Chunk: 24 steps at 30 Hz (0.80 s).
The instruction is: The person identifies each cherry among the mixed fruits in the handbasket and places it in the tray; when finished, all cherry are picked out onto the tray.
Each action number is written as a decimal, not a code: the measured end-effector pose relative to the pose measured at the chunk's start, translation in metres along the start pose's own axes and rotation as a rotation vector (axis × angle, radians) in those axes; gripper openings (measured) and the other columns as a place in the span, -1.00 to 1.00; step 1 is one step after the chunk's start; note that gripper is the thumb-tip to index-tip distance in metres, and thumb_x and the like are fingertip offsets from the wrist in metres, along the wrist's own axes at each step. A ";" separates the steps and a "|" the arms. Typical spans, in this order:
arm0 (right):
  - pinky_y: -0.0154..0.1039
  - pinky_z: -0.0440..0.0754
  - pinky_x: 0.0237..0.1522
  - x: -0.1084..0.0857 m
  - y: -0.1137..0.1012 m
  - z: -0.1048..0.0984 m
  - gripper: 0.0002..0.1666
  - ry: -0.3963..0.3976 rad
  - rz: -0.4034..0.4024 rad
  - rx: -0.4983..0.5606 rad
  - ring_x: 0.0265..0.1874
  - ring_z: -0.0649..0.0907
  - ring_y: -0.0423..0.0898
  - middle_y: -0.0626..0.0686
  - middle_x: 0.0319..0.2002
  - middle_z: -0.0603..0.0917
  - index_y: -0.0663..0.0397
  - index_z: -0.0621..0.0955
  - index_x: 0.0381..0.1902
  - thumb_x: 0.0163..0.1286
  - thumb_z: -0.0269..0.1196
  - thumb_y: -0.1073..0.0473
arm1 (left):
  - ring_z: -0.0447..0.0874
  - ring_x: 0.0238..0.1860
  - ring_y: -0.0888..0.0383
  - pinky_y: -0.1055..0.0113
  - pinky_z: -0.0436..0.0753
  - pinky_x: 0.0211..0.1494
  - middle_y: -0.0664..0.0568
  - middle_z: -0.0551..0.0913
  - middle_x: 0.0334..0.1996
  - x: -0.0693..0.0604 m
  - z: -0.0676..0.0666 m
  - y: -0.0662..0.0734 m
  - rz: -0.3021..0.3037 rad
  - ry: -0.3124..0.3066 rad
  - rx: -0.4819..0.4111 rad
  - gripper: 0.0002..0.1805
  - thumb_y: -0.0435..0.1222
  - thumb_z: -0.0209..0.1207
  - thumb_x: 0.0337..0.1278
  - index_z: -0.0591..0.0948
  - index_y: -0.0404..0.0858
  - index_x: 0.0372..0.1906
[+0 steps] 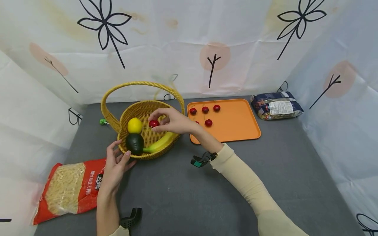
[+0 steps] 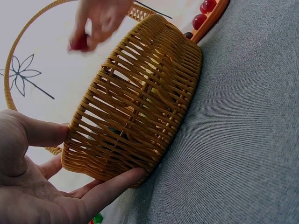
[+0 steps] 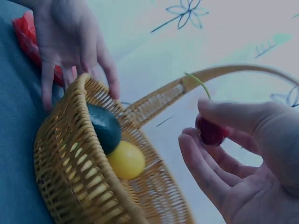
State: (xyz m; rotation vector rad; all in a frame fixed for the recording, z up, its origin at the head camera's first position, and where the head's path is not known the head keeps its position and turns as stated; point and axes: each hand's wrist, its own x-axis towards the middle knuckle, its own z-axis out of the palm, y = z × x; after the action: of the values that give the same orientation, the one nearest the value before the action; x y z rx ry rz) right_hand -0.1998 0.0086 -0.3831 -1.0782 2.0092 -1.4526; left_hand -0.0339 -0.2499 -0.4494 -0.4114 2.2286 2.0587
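Observation:
My right hand (image 1: 178, 122) pinches a red cherry (image 3: 211, 130) between thumb and fingers, over the yellow wicker basket (image 1: 152, 156). In the right wrist view the cherry's green stem rises past the thumb. Inside the basket are a yellow lemon (image 1: 134, 125), a dark green avocado (image 1: 135, 144) and a banana (image 1: 160, 143). My left hand (image 1: 115, 164) rests against the basket's near left side, its thumb at the rim and its spread, fairly straight fingers along the outer wall (image 2: 126, 107).
Several more cherries (image 1: 208, 123) lie on an orange tray (image 1: 236, 123) right of the basket. A red bag of pasta (image 1: 66, 188) lies at the left, a dark blue package (image 1: 277, 105) at the back right. Behind the basket's left side sits a small green item (image 1: 103, 121).

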 end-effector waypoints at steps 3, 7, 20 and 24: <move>-0.26 0.75 0.00 -0.023 -0.008 -0.009 -0.58 -0.024 -0.030 0.013 -0.23 0.71 -0.03 0.13 0.13 0.64 0.19 0.63 0.21 0.46 0.45 0.28 | 0.44 0.33 0.20 0.48 0.77 0.06 -0.14 0.06 0.67 0.000 -0.001 0.000 0.000 -0.001 -0.003 -0.25 -0.14 0.10 0.70 -0.04 0.04 0.68; -0.24 0.77 0.00 -0.054 -0.012 -0.023 -0.63 -0.026 -0.044 0.046 -0.20 0.72 -0.02 0.16 0.10 0.61 0.19 0.62 0.12 0.43 0.46 0.36 | 0.44 0.33 0.22 0.48 0.77 0.07 -0.14 0.05 0.67 -0.001 -0.001 0.000 0.000 -0.008 -0.004 -0.25 -0.14 0.10 0.70 -0.04 0.03 0.68; -0.29 0.80 0.00 -0.134 0.040 -0.071 -0.62 0.221 0.108 -0.024 -0.08 0.80 0.22 0.30 0.17 0.66 0.33 0.62 0.22 0.51 0.38 0.36 | 0.42 0.35 0.19 0.50 0.76 0.07 -0.13 0.04 0.68 0.000 0.001 0.000 -0.019 -0.005 0.009 -0.25 -0.14 0.09 0.70 -0.06 0.04 0.68; -0.39 0.77 0.03 -0.150 0.068 -0.082 -0.53 0.356 0.225 -0.060 0.06 0.77 0.42 0.37 0.29 0.64 0.38 0.53 0.39 0.61 0.27 0.34 | 0.44 0.33 0.20 0.50 0.76 0.07 -0.14 0.06 0.66 0.000 0.001 0.001 -0.014 0.004 0.011 -0.27 -0.15 0.09 0.70 -0.04 0.06 0.67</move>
State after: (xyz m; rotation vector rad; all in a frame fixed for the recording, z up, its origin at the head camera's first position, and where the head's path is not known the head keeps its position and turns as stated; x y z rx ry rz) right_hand -0.1912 0.1860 -0.4313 -0.6191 2.3420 -1.5543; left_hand -0.0342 -0.2485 -0.4485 -0.4298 2.2317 2.0400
